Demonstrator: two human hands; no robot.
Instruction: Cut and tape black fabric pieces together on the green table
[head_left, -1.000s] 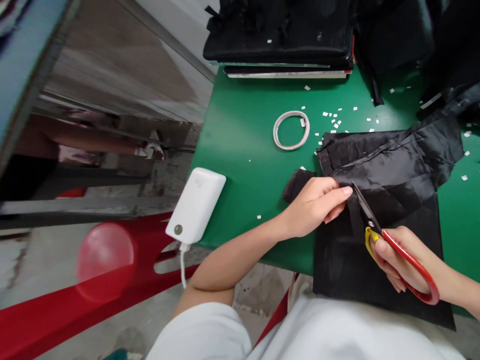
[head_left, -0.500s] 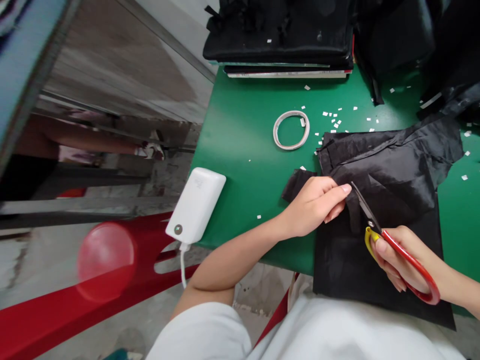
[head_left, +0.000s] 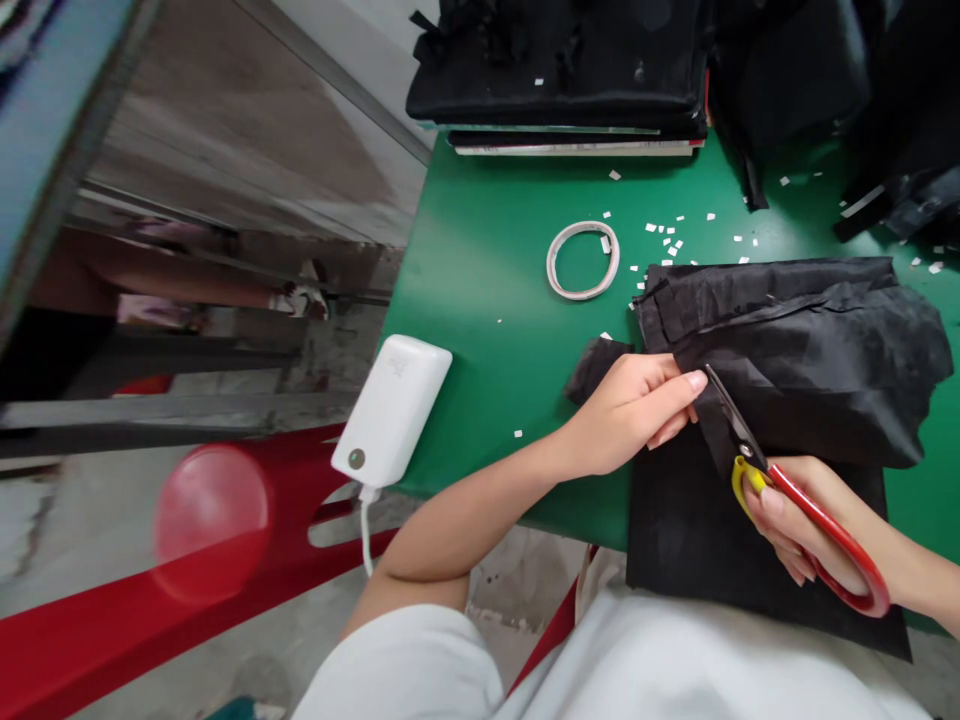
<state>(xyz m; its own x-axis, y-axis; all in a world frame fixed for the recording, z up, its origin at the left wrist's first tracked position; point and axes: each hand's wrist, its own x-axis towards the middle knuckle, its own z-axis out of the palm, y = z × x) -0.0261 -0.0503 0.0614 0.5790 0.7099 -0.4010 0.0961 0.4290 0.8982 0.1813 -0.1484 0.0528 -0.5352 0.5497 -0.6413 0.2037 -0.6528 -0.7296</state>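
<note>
Black fabric lies in folds on the green table, over a flat black sheet at the table's near edge. My left hand is closed, pinching part of the black fabric between thumb and fingers. A pair of scissors with red and yellow handles is gripped in my right hand. Their blades look closed or nearly so, with the tips just beside my left thumb. A loose end of black fabric sticks out left of my left hand.
A white power bank with a cable lies at the table's left edge. A roll of white tape and several tiny white scraps are scattered beyond my hands. Stacked black fabric pieces stand at the back. A red chair is at the left.
The upper black fabric has flopped over to the right and toward me, spreading its right end. The scissors and my right hand have shifted slightly right. My left hand stays almost in place.
</note>
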